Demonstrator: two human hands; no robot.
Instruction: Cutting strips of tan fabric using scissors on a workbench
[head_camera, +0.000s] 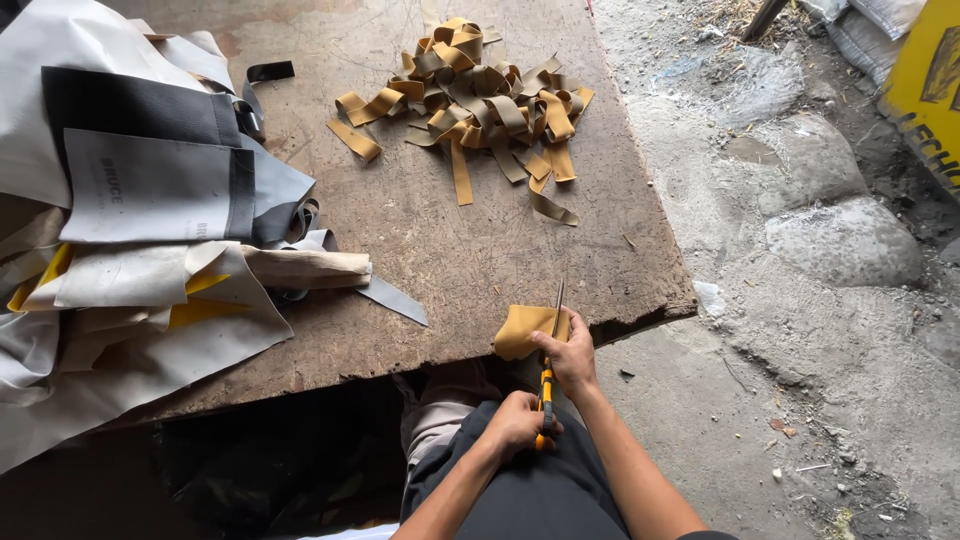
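From the head camera, looking down, a worn wooden board (430, 240) serves as the worktop, lying over a rough concrete floor (800, 350). At its near right edge, just by the broken near right corner, the left hand (516, 424) is closed around the orange handles of a pair of scissors (549, 370), whose thin blades point away from the person and run up past the edge of the board. The right hand (570, 356) sits just beyond the left, its fingers curled and pinching a folded piece of tan fabric (524, 329), which rests on the board's near edge and touches the blades on their left side; whether the blades are parted or together cannot be told from here. Both forearms come up from the bottom of the frame over the person's dark lap. Near the far right corner of the board lies a loose heap of tan strips (480, 100), tangled and curling, with a few single strips straying toward the middle. Along the left edge a stack of white, grey and black sheets (140, 200) overhangs the board, with bits of yellow showing between the layers and a grey pointed offcut (392, 298) jutting toward the centre. A yellow sack (925, 90) stands at the far right, on the ground beyond the board.
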